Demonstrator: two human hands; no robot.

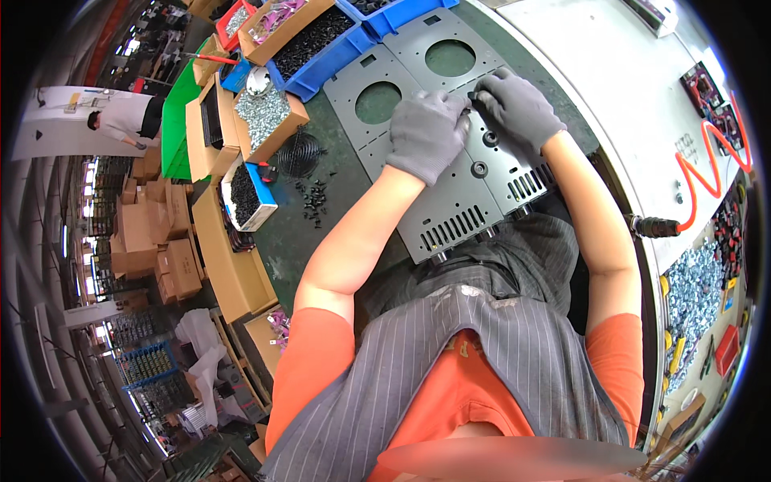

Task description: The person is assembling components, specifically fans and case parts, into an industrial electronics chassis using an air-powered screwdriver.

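A grey sheet-metal panel [438, 189] lies in front of me, with two large round holes, rows of slots near its front edge and metal stubs sticking out below. My left hand [428, 132], in a grey knit glove, is closed over the panel's middle; what its fingers hold is hidden. Beside it my right hand [518, 104], gloved alike, has its fingers bent together around a small black part [472, 96], seen only in part. Two black ring-shaped fittings, a nearer one [479, 169] and a farther one [491, 139], sit on the panel close to my hands.
Blue bins [317, 56] of black parts and a carton of silvery screws [263, 116] stand at the far left. Loose black screws [313, 201] lie on the green bench [281, 249]. An orange coiled hose [699, 181] hangs at right. Another person [128, 116] stands far left.
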